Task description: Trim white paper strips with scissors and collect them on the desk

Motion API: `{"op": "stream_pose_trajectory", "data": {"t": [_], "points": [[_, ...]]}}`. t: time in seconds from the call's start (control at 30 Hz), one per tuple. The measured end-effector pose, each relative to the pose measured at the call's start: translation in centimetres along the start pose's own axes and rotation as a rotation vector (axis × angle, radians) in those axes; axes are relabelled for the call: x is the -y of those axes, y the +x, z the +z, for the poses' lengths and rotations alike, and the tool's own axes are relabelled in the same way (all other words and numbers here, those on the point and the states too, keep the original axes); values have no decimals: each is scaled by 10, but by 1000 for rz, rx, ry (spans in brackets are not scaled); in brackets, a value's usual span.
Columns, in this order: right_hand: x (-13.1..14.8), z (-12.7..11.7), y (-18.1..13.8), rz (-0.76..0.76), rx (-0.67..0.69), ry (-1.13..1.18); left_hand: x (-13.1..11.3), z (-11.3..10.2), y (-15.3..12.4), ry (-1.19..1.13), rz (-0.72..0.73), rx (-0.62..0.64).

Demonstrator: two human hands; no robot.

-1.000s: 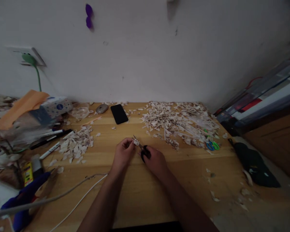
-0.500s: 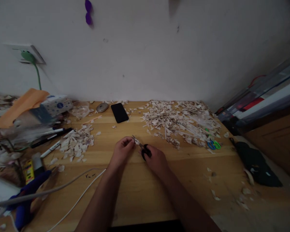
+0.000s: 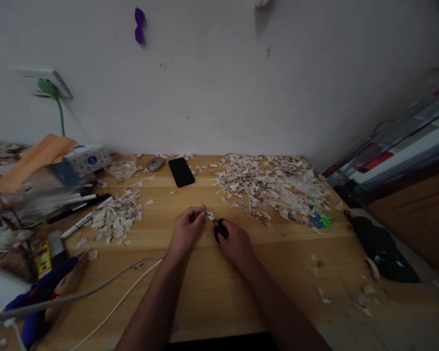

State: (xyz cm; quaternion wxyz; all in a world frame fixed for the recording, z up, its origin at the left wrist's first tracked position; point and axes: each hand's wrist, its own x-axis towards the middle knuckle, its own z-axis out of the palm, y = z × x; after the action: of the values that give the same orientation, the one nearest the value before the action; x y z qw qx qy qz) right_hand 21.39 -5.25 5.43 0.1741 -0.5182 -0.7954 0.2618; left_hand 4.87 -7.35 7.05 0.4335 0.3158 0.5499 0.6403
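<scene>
My right hand (image 3: 237,241) is closed round the black handles of a pair of small scissors (image 3: 218,227). The metal blades point up and left, towards the fingertips of my left hand (image 3: 188,228). Those fingers are pinched together on a small pale flake (image 3: 210,214), which shows beside the blades; its exact shape is too small to make out. Left of my hands lies a small pile of pale, petal-like flakes (image 3: 121,217). A much larger heap of pale scraps (image 3: 249,178) spreads over the back right of the wooden table (image 3: 212,292).
A black phone (image 3: 181,172) and a grey oval object (image 3: 155,164) lie near the wall. Blue-and-green-handled scissors (image 3: 320,221) rest at the right. On the left are several pens, a blue glue gun (image 3: 40,292), a tissue box (image 3: 88,158) and cables (image 3: 120,297).
The head view has shifted slightly. Both hands stay almost in place, and the scissor blades and pale flake have turned a little near my left fingertips.
</scene>
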Motion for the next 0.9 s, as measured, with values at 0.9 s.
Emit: {"op": "stream_pose_trajectory", "data": {"t": [0.9], "points": [[1, 3, -1, 0, -6, -64, 10, 6, -9, -538, -295, 53]]}}
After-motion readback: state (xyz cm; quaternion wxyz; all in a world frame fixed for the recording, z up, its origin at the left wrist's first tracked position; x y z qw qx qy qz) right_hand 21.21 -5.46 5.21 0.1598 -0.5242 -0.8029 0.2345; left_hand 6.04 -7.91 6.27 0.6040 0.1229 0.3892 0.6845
